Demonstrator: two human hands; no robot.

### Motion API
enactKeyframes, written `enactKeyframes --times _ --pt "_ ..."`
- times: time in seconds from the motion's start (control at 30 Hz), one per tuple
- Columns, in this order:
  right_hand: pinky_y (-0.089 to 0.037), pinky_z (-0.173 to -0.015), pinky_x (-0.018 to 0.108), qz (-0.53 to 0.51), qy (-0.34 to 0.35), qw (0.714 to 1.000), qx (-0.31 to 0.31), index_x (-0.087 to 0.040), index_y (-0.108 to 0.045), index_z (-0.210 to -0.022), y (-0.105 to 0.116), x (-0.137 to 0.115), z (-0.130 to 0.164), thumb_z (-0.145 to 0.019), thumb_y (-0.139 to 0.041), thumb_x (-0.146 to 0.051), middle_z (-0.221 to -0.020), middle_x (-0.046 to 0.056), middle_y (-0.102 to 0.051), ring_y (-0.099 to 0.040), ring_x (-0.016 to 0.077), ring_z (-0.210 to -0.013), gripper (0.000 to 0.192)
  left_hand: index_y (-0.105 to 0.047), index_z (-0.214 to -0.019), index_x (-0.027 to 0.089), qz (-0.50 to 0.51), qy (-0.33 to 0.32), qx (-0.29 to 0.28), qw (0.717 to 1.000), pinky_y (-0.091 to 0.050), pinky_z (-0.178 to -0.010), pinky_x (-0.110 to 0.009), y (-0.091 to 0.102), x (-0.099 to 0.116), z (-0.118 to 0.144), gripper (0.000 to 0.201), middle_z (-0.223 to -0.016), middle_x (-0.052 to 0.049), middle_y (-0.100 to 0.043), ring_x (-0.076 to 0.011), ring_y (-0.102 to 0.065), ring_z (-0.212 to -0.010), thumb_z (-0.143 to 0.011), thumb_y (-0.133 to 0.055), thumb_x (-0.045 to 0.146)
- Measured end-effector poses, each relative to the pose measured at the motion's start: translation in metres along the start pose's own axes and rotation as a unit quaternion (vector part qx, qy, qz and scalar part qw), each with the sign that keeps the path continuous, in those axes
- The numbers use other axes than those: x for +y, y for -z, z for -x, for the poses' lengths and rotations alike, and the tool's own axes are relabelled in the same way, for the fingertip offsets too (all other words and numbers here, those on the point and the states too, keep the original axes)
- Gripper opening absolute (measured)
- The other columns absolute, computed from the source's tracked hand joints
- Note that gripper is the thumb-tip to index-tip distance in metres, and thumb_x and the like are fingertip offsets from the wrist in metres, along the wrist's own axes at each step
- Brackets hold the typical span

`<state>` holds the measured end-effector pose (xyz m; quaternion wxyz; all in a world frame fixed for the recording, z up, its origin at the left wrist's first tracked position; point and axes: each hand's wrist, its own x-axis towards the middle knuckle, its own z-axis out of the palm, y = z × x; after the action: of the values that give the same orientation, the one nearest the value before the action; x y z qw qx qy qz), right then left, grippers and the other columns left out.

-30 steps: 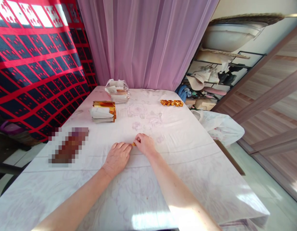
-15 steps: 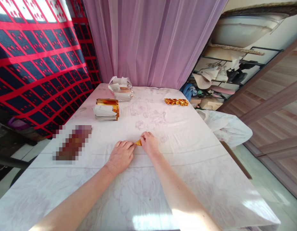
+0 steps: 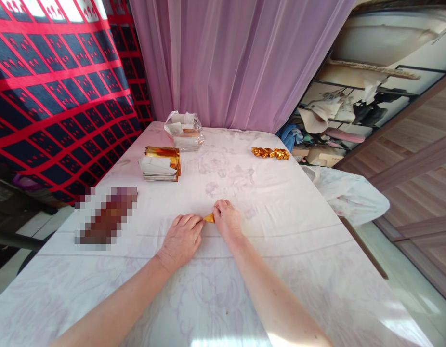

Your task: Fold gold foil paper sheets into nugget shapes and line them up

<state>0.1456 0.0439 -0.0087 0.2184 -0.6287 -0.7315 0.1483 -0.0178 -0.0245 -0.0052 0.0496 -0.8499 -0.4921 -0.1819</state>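
On the table (image 3: 288, 202), paper stack (image 3: 160, 168) (bag (image 3: 185, 140) behind it) sits left of foil chain (image 3: 270, 153).

The left hand (image 3: 181, 236) is lying palm down on the pale floral tablecloth (image 3: 208, 294), its fingertips touching the pointed left end of a small gold piece (image 3: 209, 218), while the curled fingers of the right hand (image 3: 227, 219) are holding and partly covering the other end. Beyond the left hand, a stack of gold-and-white sheets (image 3: 160, 166) is lying near a clear plastic bag (image 3: 185, 132) that is holding more pale sheets. A row of folded gold shapes (image 3: 270, 153) is resting near the far right corner. A reddish-brown thing (image 3: 109, 214), blurred into blocks, is lying at the left. A purple curtain (image 3: 226, 62) is hanging behind the table, and a red-and-navy cloth (image 3: 60, 91) is hanging at the left.
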Motion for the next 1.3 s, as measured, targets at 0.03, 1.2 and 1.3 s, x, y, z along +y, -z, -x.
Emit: enactKeyframes --times 0.03,1.2,1.3 --pt "-0.039 -0.063 0.025 -0.003 0.008 1.000 0.005 -0.021 -0.063 -0.092 0.001 0.001 0.003 -0.092 -0.049 -0.019 -0.092 0.003 -0.063 -0.059 0.0141 -0.071 0.014 -0.067 -0.114 0.016 0.003 0.002 0.003 1.000 -0.042 -0.092 -0.040 -0.001 0.000 0.000 0.030 -0.112 -0.007 -0.069 -0.0230 -0.058 -0.107 -0.090 -0.050 0.015" --pt "-0.045 -0.075 0.033 0.029 0.091 0.995 0.028 -0.022 -0.065 -0.074 0.029 0.045 0.008 -0.089 -0.059 -0.026 -0.081 0.004 -0.067 -0.060 0.0201 -0.080 0.017 -0.059 -0.127 0.019 0.063 -0.023 -0.042 0.997 -0.033 -0.108 -0.047 -0.011 0.017 -0.032 0.040 -0.132 -0.008 -0.063 -0.0268 -0.050 -0.126 -0.092 -0.053 0.038" --pt "-0.041 -0.070 0.033 0.072 0.039 0.996 0.048 -0.023 -0.060 -0.070 0.024 0.035 0.003 -0.086 -0.063 -0.036 -0.079 0.005 -0.065 -0.058 0.0215 -0.079 0.021 -0.058 -0.129 0.017 0.060 -0.024 -0.034 0.997 -0.033 -0.108 -0.048 -0.013 0.017 -0.031 0.043 -0.135 -0.009 -0.061 -0.0281 -0.049 -0.128 -0.091 -0.054 0.037"
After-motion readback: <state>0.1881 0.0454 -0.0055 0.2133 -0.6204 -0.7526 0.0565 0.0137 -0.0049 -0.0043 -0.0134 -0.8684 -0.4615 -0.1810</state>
